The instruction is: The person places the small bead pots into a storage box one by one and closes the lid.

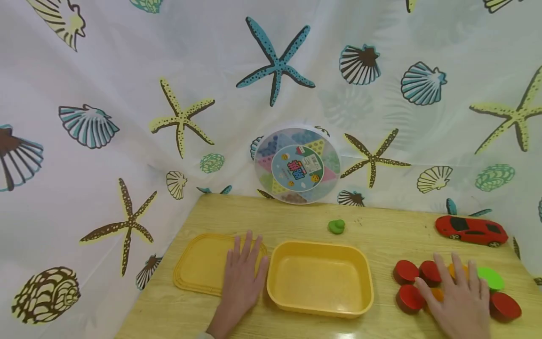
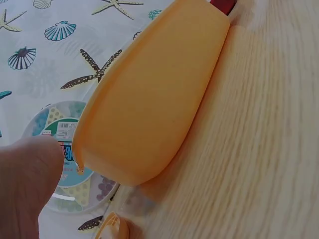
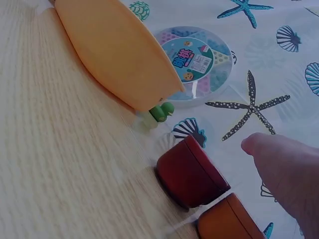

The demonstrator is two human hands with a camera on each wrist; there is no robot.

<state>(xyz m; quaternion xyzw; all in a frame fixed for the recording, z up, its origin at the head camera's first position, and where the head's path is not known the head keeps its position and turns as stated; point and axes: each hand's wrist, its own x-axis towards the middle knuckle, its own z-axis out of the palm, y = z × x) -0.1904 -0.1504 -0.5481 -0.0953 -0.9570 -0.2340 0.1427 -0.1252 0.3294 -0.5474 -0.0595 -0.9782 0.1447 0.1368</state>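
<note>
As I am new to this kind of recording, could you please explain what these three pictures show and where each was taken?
There is no machine here: a person works with two bare hands. The widest picture comes from a camera worn on the head, looking forward and down. The other two come from cameras on the left and right wrists, so they look tilted and close.

On the wooden table are a yellow container, a flat yellow lid-like piece, a small green toy, a red toy car and red, orange and green rounded pieces. A round disc stands behind, against a patterned cloth.

The left hand is over the lid-like piece, the right hand over the rounded pieces. Neither appears to grip anything; whether they touch is unclear.
</note>
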